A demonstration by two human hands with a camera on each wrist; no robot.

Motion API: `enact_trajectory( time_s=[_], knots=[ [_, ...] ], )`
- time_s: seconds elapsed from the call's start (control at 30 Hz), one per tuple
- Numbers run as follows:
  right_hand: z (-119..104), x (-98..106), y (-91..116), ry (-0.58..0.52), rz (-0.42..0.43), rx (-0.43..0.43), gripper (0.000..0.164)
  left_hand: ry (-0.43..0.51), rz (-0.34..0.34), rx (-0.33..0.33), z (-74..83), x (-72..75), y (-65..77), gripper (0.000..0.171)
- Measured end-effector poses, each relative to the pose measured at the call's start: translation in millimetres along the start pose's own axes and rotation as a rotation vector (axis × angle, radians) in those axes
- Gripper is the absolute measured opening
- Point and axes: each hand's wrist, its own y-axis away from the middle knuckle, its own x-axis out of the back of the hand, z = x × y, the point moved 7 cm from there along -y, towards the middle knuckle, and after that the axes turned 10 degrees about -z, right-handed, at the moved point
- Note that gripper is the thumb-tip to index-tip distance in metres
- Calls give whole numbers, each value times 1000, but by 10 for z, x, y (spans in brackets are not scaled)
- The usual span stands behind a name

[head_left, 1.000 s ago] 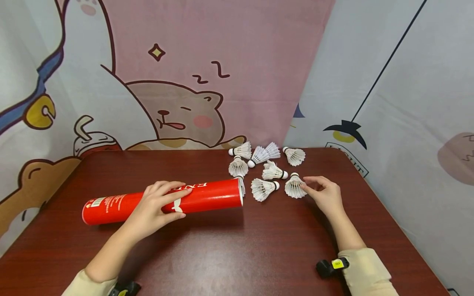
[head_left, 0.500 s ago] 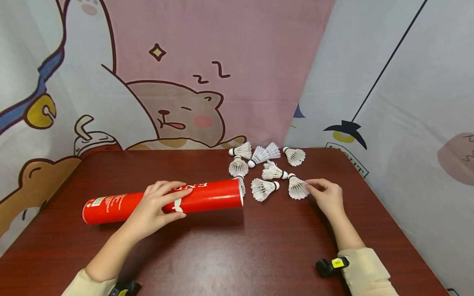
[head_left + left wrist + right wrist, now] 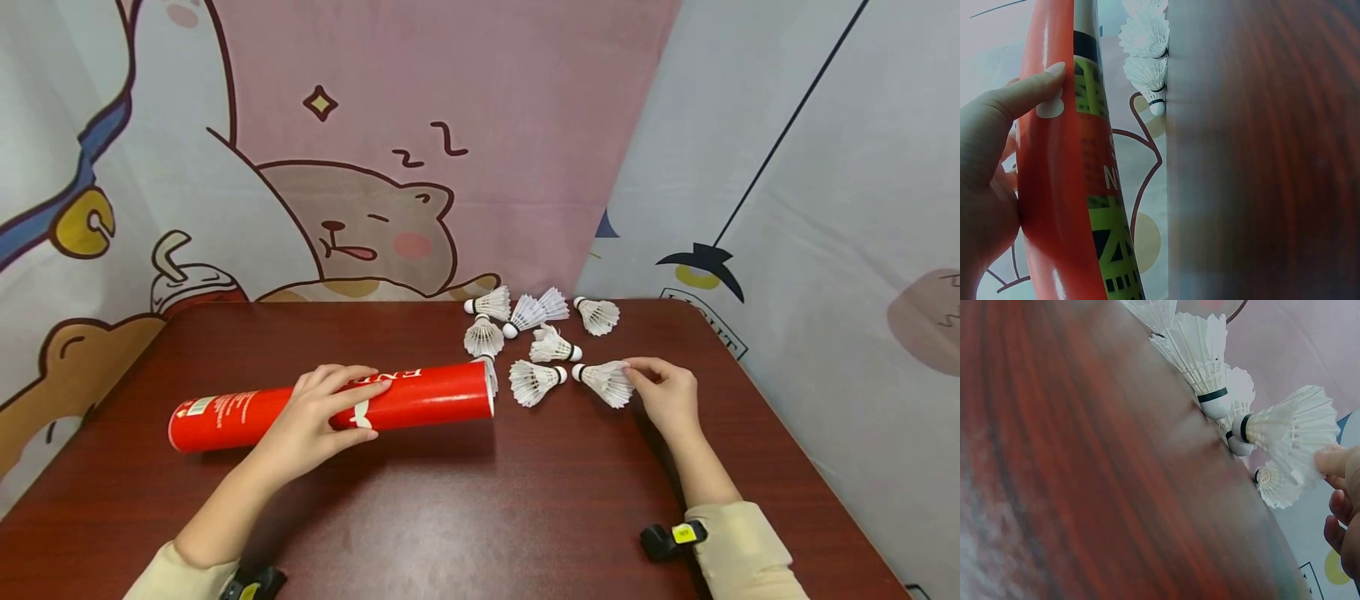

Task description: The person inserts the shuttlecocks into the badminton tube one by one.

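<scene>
My left hand (image 3: pixel 311 421) grips a red shuttlecock tube (image 3: pixel 427 398) around its middle, thumb on the near side. The tube lies roughly level, its white-rimmed end pointing right; in the left wrist view its side shows a green patterned band (image 3: pixel 1092 87). My right hand (image 3: pixel 670 400) pinches the feather skirt of a white shuttlecock (image 3: pixel 609 383) between thumb and finger. The cork of that shuttlecock points left, as the right wrist view also shows. Just left of it lies another shuttlecock (image 3: pixel 534 383), with a third shuttlecock (image 3: pixel 553 344) behind.
Several more shuttlecocks lie toward the table's back edge, among them one shuttlecock (image 3: pixel 597 317) at the back right and one (image 3: pixel 483 335) behind the tube's right end. Another shuttlecock (image 3: pixel 489 371) is partly hidden by the tube. A cartoon-printed cloth (image 3: pixel 525 150) hangs behind the brown table (image 3: pixel 450 517).
The shuttlecock at my right hand has turned, its cork swinging from pointing away to pointing left. My right hand has shifted slightly right. The left hand and tube stay in place.
</scene>
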Motion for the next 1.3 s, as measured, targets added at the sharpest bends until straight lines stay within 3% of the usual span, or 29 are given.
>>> enact_trajectory(
  time_s=[0.4, 0.63, 0.8, 1.3],
  knots=[
    [-151, -44, 1, -212, 1, -17, 10, -3, -3, 8, -13, -8, 2, 74],
    [-567, -94, 84, -385, -69, 37, 8, 0, -5, 4, -11, -10, 0, 76],
    [-828, -121, 151, -432, -97, 60, 8, -2, -9, 9, -17, -11, 1, 76],
    [-1180, -301, 266, -529, -193, 126, 11, 3, -17, 23, -31, -12, 6, 77]
  ],
)
